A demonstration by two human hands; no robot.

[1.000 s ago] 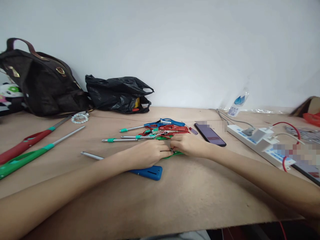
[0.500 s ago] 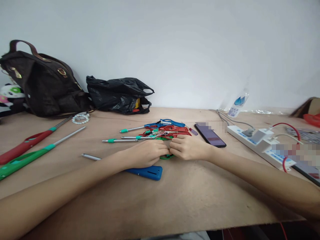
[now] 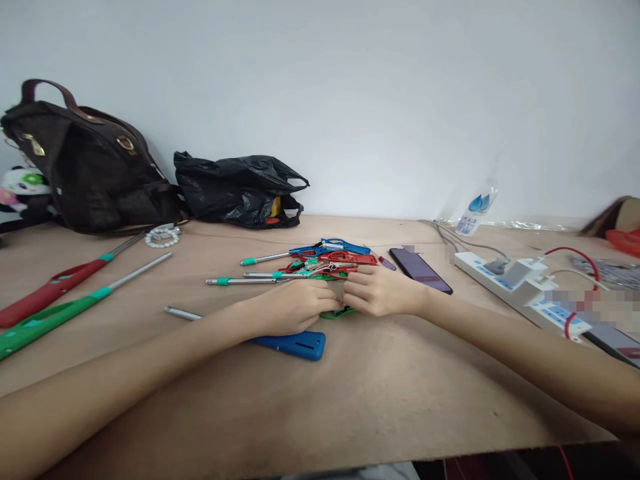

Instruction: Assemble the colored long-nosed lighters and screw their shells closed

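My left hand (image 3: 297, 308) is closed in a pinch at the green lighter body (image 3: 345, 313), which lies opened between my hands. My right hand (image 3: 377, 291) has its fingers curled over the right end of that green piece; whatever small thing they hold is hidden. Under my left wrist lies a blue lighter (image 3: 300, 345) with its metal tube pointing left. Just beyond my hands is a pile of taken-apart lighters, with a red lighter body (image 3: 350, 258), a blue lighter body (image 3: 345, 247) and loose wires. A small purple screwdriver (image 3: 387, 263) rests right of the pile.
A red lighter (image 3: 55, 287) and a green lighter (image 3: 55, 321) lie at the left. Behind them are a dark backpack (image 3: 95, 173), a beaded bracelet (image 3: 161, 237) and a black plastic bag (image 3: 235, 190). At the right are a phone (image 3: 420, 270) and a white power strip (image 3: 520, 293) with cables.
My right hand has shifted slightly to the right, so the gap between my fingertips is wider and more of the green lighter body shows. My left hand has barely moved.
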